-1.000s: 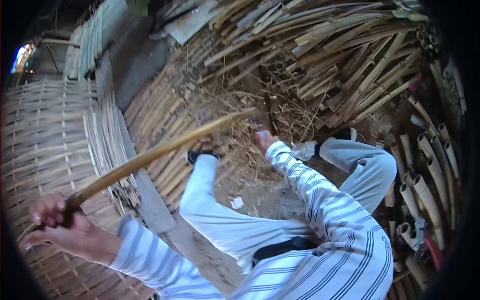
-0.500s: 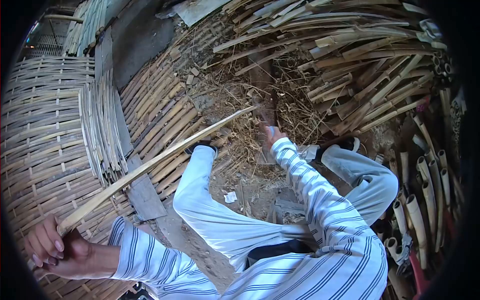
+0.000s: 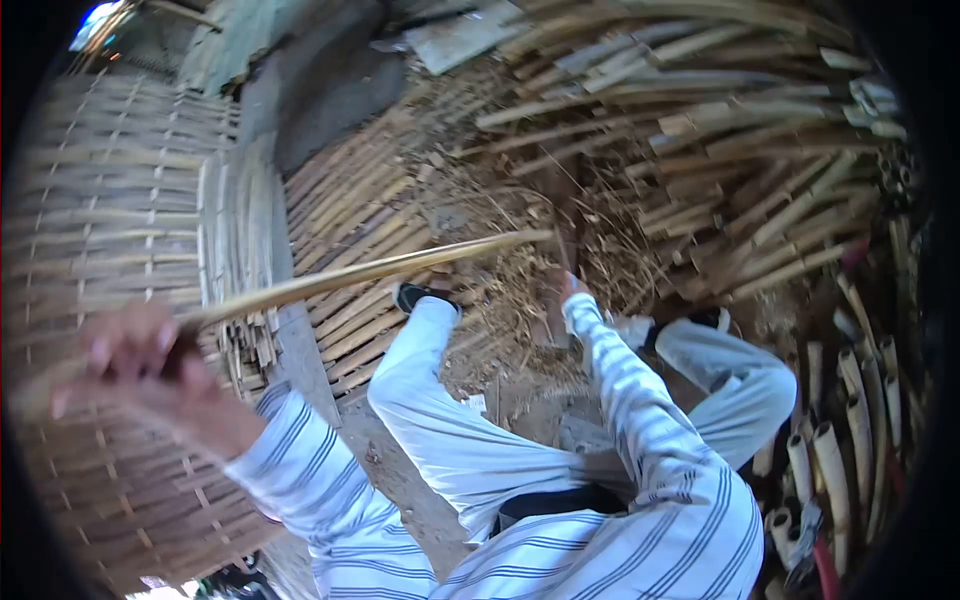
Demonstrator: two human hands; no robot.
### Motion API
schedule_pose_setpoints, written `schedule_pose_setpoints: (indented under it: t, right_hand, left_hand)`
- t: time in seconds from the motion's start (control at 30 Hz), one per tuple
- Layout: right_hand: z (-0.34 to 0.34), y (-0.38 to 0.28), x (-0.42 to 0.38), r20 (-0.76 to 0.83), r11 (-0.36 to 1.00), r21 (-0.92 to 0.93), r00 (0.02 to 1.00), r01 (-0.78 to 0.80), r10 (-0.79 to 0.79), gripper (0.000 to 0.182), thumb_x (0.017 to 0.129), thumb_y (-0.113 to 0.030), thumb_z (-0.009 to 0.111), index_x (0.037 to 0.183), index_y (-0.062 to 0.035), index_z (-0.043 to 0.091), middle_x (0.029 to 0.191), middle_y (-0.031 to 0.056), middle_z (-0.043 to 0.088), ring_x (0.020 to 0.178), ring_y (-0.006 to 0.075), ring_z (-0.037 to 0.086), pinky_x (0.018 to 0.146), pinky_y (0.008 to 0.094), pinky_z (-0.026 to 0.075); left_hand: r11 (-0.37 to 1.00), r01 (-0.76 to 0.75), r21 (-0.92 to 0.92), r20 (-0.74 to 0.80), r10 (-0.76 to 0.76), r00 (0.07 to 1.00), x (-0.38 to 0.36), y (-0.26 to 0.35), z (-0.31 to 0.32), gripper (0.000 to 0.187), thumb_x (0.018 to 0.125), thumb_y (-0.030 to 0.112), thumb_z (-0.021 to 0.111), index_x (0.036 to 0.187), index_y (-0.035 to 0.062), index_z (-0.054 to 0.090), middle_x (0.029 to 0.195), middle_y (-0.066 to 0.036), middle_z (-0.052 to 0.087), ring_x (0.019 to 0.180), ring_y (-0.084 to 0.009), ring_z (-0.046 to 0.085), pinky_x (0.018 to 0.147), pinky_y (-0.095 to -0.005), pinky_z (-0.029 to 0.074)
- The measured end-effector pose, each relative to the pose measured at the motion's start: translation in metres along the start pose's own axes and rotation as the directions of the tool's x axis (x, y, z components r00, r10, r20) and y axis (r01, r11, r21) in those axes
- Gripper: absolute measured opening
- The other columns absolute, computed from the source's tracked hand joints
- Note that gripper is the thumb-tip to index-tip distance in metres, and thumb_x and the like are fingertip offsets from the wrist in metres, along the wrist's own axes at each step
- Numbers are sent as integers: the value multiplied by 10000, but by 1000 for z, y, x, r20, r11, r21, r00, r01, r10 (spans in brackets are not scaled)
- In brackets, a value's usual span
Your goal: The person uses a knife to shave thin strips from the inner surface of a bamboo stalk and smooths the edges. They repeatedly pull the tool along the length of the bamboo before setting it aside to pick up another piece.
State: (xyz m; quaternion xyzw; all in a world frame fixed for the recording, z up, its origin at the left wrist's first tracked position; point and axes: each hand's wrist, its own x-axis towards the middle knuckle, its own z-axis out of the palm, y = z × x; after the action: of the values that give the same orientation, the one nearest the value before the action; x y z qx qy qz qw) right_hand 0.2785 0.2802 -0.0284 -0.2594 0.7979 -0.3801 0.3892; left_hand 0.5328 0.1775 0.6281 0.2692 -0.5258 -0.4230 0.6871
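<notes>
My left hand [image 3: 150, 362], blurred by motion, is closed around the near end of a long split bamboo strip [image 3: 370, 270]. The strip runs across in front of me, and its far tip lies close to my right hand [image 3: 568, 288]. That hand is closed low over the shavings [image 3: 505, 290], between my feet. From it a thin, dark, blade-like tool [image 3: 563, 252] points up toward the strip's tip; its handle is hidden in my fingers.
A woven bamboo panel [image 3: 110, 250] stands at the left, with a bundle of thin slats [image 3: 238, 235] beside it. Split bamboo pieces [image 3: 760, 150] are piled at upper right. Cut bamboo tubes [image 3: 835, 470] stand at lower right near a red-handled tool [image 3: 825, 565].
My left hand has risen and moved slightly right, so the bamboo strip lies flatter across the view. The whole view has shifted, with my right hand still by the strip's far end.
</notes>
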Motion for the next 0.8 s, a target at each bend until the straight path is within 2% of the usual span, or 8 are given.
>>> schedule_pose_setpoints:
  t: [0.1, 0.2, 0.27, 0.33, 0.37, 0.43, 0.57, 0.8]
  right_hand:
    - [-45, -87, -33, 76, 980, -67, 979, -186, 191, 615, 816, -630, 520, 861, -33, 658, 765, 181, 651, 729, 338, 632, 665, 421, 488]
    - [-107, -177, -77, -91, 943, -168, 948, 288, -306, 455, 768, -472, 702, 845, -36, 600, 647, 57, 600, 592, 178, 601, 555, 319, 478]
    - [-144, -237, -91, 48, 937, 12, 936, 349, -349, 379, 773, -363, 736, 856, -24, 587, 725, 62, 633, 659, 174, 612, 596, 318, 481]
    - [-167, -292, -104, 19, 812, 138, 818, 567, -574, 280, 786, -258, 737, 841, -27, 588, 739, 44, 612, 648, 174, 597, 609, 293, 475]
    - [-172, -307, -92, 2, 524, -225, 539, 821, -843, 425, 716, -337, 800, 884, -17, 578, 767, 55, 634, 668, 155, 612, 615, 292, 510]
    - [-183, -362, -119, 81, 629, 609, 751, 483, -655, 492, 680, -326, 823, 957, 3, 583, 1037, 138, 643, 868, 195, 655, 734, 283, 531]
    - [-194, -408, -135, -69, 640, 427, 729, 639, -681, 561, 603, -269, 878, 974, 1, 555, 909, 96, 669, 817, 186, 646, 729, 298, 524]
    - [-198, -400, -134, -127, 632, 551, 803, 545, -582, 440, 604, -222, 868, 879, -23, 587, 777, 62, 650, 686, 160, 612, 650, 302, 512]
  left_hand:
    - [999, 51, 13, -58, -50, 997, 15, -5, 11, 572, 748, 724, 448, 670, 159, 488, 541, 61, 373, 450, -79, 366, 487, -261, 423]
    - [999, 39, 30, 174, -44, 984, 32, -15, 24, 608, 792, 727, 365, 669, 144, 488, 553, 32, 418, 487, -131, 456, 597, -349, 487]
    - [996, 5, 86, 282, -29, 959, 39, -17, 50, 643, 795, 739, 330, 678, 128, 491, 557, 18, 428, 518, -155, 491, 661, -388, 499]
    - [998, 18, 66, 317, -38, 948, 46, -17, 81, 673, 811, 739, 291, 716, 102, 489, 544, 5, 423, 524, -169, 505, 672, -399, 507]
    - [1000, 29, -8, 419, -23, 908, 51, -19, 95, 656, 829, 712, 344, 771, 79, 506, 585, -8, 466, 566, -162, 529, 681, -383, 508]
    - [997, 59, -50, 530, -24, 848, 59, -21, 128, 634, 853, 691, 373, 864, 73, 511, 652, -20, 501, 641, -164, 542, 731, -375, 496]
    - [994, 112, 7, 527, -99, 844, 32, -2, 211, 587, 960, 563, 255, 630, 106, 421, 547, -39, 441, 594, -205, 545, 702, -396, 493]
    - [959, -48, 279, 486, -98, 868, 13, 9, 224, 543, 929, 553, 398, 969, 36, 560, 802, -83, 592, 753, -210, 584, 765, -372, 497]
